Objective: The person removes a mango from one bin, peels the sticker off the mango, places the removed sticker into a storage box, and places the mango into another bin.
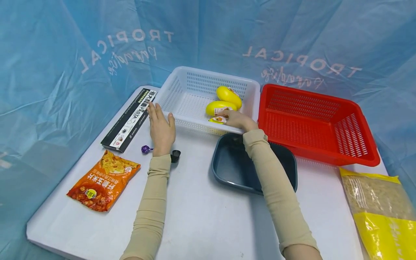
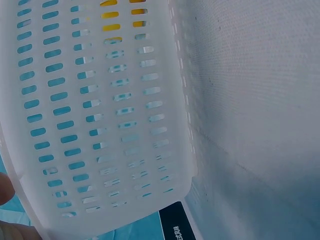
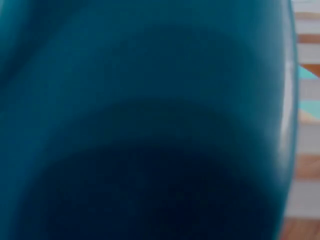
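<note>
White basket takes both hands

White basket (image 1: 195, 94) sits at the tabletop's (image 1: 201, 213) far edge, beside a red basket (image 1: 312, 122). Right arm stretches over a dark tray (image 1: 227, 166); the right hand (image 1: 235, 119) has its grip curled on a yellow packet (image 1: 219, 108) inside. Left hand (image 1: 160, 128) lies flat, fingers straight, by the basket's near corner.

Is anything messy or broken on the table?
Nothing looks spilled or broken. The only stray bit is a small purple wrapped thing lying loose on the table beside the left hand. The yellow packets sit inside the white basket.
</note>
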Motion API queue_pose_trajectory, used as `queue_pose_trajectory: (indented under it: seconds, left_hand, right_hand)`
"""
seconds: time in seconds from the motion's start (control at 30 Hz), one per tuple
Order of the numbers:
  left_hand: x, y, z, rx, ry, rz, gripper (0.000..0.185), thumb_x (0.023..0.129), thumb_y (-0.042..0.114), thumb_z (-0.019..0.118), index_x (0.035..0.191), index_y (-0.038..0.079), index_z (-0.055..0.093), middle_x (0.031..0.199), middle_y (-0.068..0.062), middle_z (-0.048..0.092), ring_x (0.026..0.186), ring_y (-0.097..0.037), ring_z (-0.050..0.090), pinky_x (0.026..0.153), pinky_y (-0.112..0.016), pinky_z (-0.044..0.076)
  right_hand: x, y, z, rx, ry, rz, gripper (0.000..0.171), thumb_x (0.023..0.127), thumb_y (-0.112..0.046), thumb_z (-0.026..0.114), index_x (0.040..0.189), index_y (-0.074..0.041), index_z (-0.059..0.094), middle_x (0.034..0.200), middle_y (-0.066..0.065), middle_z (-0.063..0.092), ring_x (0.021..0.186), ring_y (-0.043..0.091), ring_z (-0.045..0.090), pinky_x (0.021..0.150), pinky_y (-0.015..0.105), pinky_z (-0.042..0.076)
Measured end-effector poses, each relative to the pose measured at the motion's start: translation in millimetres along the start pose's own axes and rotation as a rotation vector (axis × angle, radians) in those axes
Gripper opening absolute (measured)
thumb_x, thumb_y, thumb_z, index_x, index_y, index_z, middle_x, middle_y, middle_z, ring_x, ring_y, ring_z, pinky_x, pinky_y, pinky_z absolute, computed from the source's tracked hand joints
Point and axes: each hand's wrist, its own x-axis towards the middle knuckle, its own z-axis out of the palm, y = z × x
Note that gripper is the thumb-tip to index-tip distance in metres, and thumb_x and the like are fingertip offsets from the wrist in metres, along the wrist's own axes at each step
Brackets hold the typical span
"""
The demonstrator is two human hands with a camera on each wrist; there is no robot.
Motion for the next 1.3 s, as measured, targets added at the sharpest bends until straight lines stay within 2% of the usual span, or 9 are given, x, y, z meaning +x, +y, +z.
queue_pose_trajectory:
  seconds: [0.3,0.53,0.8,1.3]
  left_hand:
    - [0.0,1.2,0.7,-0.007,-0.001,0.007,0.064,0.104,0.034,0.033,0.153,-0.002,0.015,0.163,-0.015,-0.003,0.151,-0.035,0.001,0.123,-0.045,0.011]
    - [-0.1,1.8,3.0,-0.010,-0.004,0.009,0.064,0.104,0.035,0.034,0.153,-0.002,0.015,0.163,-0.014,-0.003,0.151,-0.036,0.003,0.123,-0.045,0.012]
    - [-1.8,2.4,4.8,-0.010,0.003,0.017,0.064,0.104,0.033,0.035,0.153,-0.003,0.016,0.163,-0.017,0.000,0.151,-0.037,0.004,0.123,-0.045,0.012]
    - [-1.2,-1.0,0.9,-0.009,0.007,0.004,0.065,0.104,0.035,0.035,0.153,-0.001,0.015,0.163,-0.015,-0.002,0.151,-0.037,0.004,0.122,-0.048,0.014]
  right_hand:
    - [-1.7,-0.1,-2.2,-0.020,-0.011,-0.017,0.064,0.089,-0.034,0.065,0.148,-0.032,0.040,0.151,0.005,0.039,0.126,0.031,0.040,0.106,0.049,0.038]
    - [2.3,3.1,-2.3,-0.038,0.003,-0.048,0.060,0.090,-0.032,0.063,0.146,-0.032,0.042,0.151,0.005,0.039,0.128,0.031,0.038,0.109,0.051,0.035]
    - [2.9,5.5,-1.2,0.031,0.049,-0.102,0.060,0.087,-0.037,0.068,0.142,-0.029,0.046,0.146,0.005,0.046,0.124,0.029,0.042,0.107,0.048,0.038]
    - [-11.2,-3.4,-11.2,0.170,0.148,-0.203,0.067,0.081,-0.038,0.074,0.140,-0.030,0.045,0.146,0.006,0.040,0.126,0.025,0.040,0.105,0.046,0.042]
